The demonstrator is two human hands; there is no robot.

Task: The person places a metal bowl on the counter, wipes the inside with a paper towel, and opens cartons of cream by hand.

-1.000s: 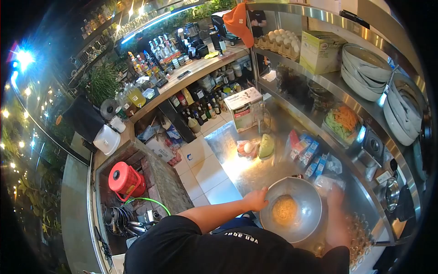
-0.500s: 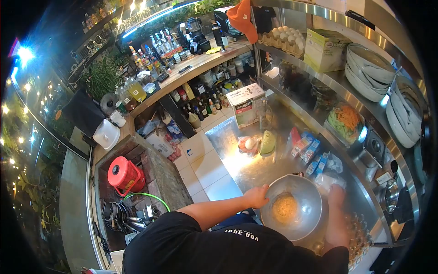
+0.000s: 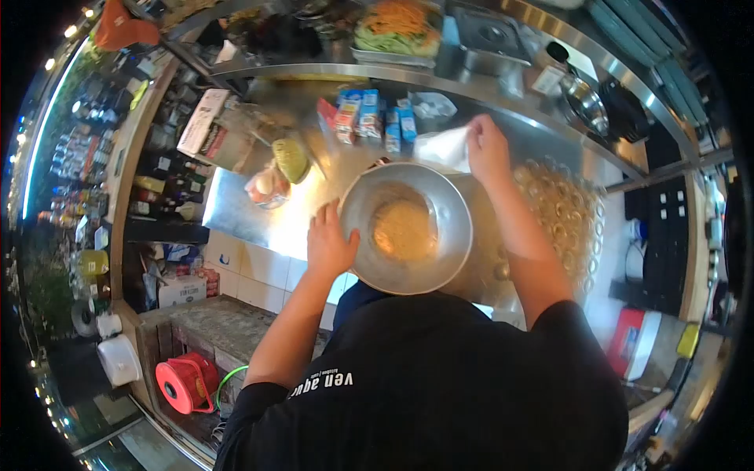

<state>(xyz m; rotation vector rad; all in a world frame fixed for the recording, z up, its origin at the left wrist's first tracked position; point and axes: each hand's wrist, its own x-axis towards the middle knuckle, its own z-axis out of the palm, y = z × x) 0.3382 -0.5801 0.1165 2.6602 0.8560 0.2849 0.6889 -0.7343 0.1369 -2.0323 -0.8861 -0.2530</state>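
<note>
A large metal mixing bowl (image 3: 452, 200) holds a patch of yellowish, crumbly or wet-looking food (image 3: 404, 229) at its bottom. My left hand (image 3: 330, 243) lies against the bowl's left rim, fingers stretched out and the thumb over the edge. Beyond the bowl's far right side, my right hand (image 3: 488, 149) pinches the end of a whitish, translucent plastic bag (image 3: 444, 147), which rests on the steel counter. What the bag contains cannot be made out. Blue and red packets (image 3: 369, 116) lie behind the bowl.
To the right stand many upturned glasses (image 3: 558, 212). A green melon-like piece (image 3: 290, 161) and a wrapped bundle (image 3: 267, 187) sit left of the bowl. The shelf (image 3: 314, 71) above carries a tray of shredded vegetables (image 3: 397, 35) and a steel container (image 3: 491, 39).
The view has swung to the right. My left hand's fingers have straightened along the bowl's rim. My right hand has lifted the end of the plastic bag.
</note>
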